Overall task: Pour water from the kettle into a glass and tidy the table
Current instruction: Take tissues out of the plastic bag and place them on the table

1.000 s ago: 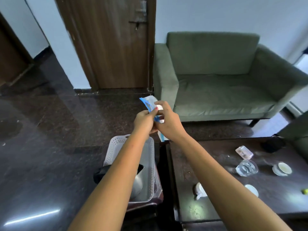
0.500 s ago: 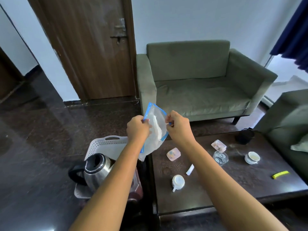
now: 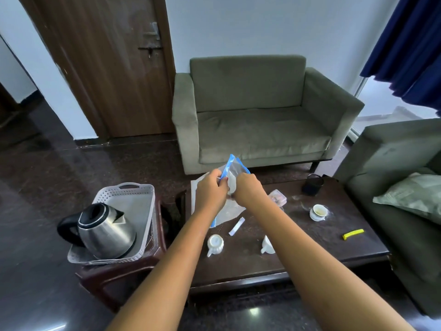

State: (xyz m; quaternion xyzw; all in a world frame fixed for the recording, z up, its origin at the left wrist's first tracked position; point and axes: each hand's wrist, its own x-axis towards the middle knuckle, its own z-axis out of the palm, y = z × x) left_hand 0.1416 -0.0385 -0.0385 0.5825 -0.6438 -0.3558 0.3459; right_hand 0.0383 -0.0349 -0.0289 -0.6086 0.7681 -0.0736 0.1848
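My left hand (image 3: 211, 187) and my right hand (image 3: 248, 188) both grip a clear zip bag with a blue seal (image 3: 232, 170), held above the far left part of the dark coffee table (image 3: 298, 249). Something white sits inside the bag. The steel kettle (image 3: 102, 231) with a black handle stands lid-open in a white perforated tray (image 3: 138, 201) on a low stool left of the table. On the table lie a white cup on its side (image 3: 215, 243), a second white cup (image 3: 266, 246), a white sachet (image 3: 236, 226) and a small plastic box (image 3: 278, 197). My right arm hides the glass.
A cup with residue (image 3: 318, 212), a yellow clip (image 3: 353, 234) and a black container (image 3: 312, 185) sit on the table's right half. A green sofa (image 3: 257, 120) stands behind the table, an armchair with a cushion (image 3: 412, 194) at the right, a wooden door (image 3: 107, 68) at the back left.
My view has swung right and down, so the table and kettle now show fully. Both hands lowered the bag toward the table and came closer together at its top.
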